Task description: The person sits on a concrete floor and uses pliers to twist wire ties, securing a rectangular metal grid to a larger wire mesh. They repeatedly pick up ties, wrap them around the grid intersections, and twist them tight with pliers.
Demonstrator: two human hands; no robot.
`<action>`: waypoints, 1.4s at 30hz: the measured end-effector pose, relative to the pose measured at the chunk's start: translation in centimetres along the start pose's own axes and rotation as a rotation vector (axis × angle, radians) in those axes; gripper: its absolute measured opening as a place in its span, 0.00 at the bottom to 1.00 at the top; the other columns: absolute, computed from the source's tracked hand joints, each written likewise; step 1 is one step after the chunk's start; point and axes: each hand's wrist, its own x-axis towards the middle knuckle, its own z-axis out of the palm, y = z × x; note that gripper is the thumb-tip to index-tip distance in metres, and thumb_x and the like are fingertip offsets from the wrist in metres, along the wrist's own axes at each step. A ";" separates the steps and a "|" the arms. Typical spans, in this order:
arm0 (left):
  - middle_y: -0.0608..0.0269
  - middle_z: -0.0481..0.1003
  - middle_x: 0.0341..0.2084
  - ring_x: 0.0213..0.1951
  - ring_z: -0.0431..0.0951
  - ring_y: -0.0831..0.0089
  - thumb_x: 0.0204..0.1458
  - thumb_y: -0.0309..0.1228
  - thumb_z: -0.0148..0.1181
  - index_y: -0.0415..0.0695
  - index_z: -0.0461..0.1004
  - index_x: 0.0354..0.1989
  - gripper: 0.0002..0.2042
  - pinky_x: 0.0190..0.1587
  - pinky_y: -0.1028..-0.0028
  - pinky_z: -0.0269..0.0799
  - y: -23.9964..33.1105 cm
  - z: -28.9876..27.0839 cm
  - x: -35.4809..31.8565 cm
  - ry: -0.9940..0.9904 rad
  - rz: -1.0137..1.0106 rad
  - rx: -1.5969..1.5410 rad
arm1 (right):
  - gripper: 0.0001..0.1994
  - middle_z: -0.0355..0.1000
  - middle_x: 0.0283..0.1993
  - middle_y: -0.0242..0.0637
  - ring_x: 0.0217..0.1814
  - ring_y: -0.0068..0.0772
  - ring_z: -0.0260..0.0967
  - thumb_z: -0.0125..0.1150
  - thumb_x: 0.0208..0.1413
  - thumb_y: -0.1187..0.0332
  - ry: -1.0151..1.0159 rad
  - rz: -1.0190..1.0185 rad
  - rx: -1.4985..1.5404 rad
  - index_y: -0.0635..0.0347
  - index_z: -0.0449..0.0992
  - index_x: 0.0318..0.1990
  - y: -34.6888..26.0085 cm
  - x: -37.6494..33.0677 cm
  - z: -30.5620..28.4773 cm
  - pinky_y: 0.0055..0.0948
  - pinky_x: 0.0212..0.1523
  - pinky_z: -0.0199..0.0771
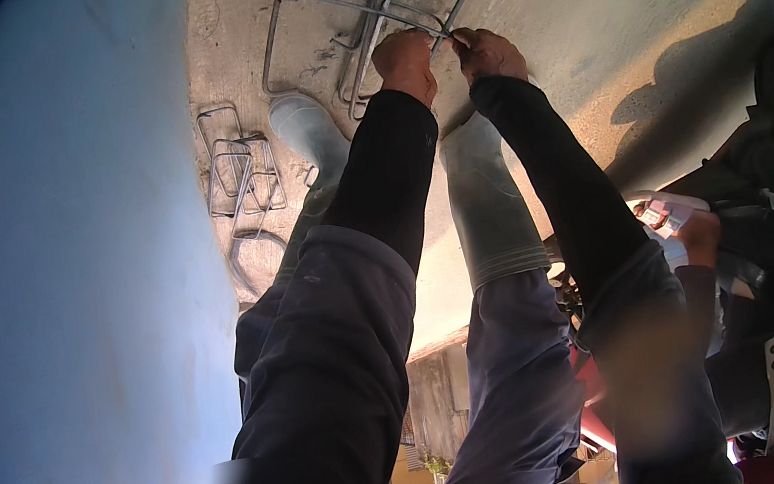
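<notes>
A dusty, tan-grey concrete floor (575,20) is carrying a frame of grey metal bars (380,8) at twelve o'clock, though how much of it is touching down is hard to tell. At ten o'clock several bent-wire rectangles (240,144) are lying overlapped, with a curved loop (234,263) resting just below, at nine. Two rubber boots are standing at eleven (306,128) and one o'clock.

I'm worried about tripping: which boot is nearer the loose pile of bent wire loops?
The left boot, its rounded toe just right of the wire loops; the right boot stands farther off, toward the picture's middle.
</notes>
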 end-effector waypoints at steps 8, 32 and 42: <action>0.65 0.77 0.35 0.34 0.75 0.77 0.53 0.21 0.61 0.38 0.76 0.40 0.07 0.37 0.83 0.69 10.3 -5.9 -8.6 0.301 -0.500 -1.640 | 0.11 0.77 0.40 0.40 0.45 0.49 0.76 0.52 0.64 0.59 0.082 0.102 0.047 0.44 0.79 0.47 1.0 -1.8 -1.9 0.46 0.44 0.75; 0.58 0.79 0.39 0.42 0.79 0.61 0.54 0.23 0.61 0.44 0.82 0.42 0.09 0.45 0.68 0.73 10.1 -6.7 -13.9 0.717 0.424 -0.045 | 0.21 0.80 0.39 0.46 0.35 0.46 0.79 0.48 0.64 0.65 -0.169 0.297 0.558 0.46 0.70 0.64 0.8 -3.3 -0.9 0.40 0.37 0.79; 0.54 0.82 0.32 0.36 0.82 0.67 0.53 0.29 0.65 0.38 0.82 0.37 0.08 0.41 0.71 0.74 9.3 -5.6 -9.6 0.335 0.020 -1.038 | 0.15 0.77 0.31 0.45 0.28 0.39 0.78 0.46 0.66 0.60 -0.142 0.371 0.314 0.61 0.76 0.44 2.3 -5.0 1.3 0.38 0.34 0.78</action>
